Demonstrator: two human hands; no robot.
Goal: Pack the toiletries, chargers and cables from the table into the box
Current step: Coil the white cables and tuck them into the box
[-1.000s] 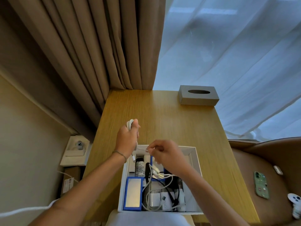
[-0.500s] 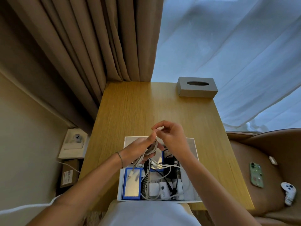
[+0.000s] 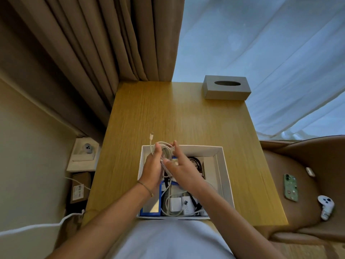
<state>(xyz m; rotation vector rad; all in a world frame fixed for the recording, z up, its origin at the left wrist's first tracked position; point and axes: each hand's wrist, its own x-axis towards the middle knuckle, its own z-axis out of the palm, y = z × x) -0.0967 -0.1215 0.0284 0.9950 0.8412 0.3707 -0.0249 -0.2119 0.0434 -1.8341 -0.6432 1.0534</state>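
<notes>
Since half a second ago, we are seeing both hands lowered toward the box's far-left corner, and the coiled cable now sits more upright, its plug end sticking up free where before loose ends hung down over the box.

Left to right: the left hand (image 3: 152, 170) is gripping the coiled white cable (image 3: 164, 150), fingers curled around the loops, thumb pressing on the near side. One plug end (image 3: 151, 136) is poking up past the fingertips, over the tabletop (image 3: 186, 118) just beyond the box's far edge. The right hand (image 3: 183, 168) is touching the coil from the other side, fingers spread fairly wide, index tip resting on top of the loops; we cannot tell whether it is pinching a strand.

The white box (image 3: 221, 165) is sitting at the tabletop's near edge, holding white chargers (image 3: 176, 203), a blue case (image 3: 151, 204) and dark cables (image 3: 196, 162).
</notes>
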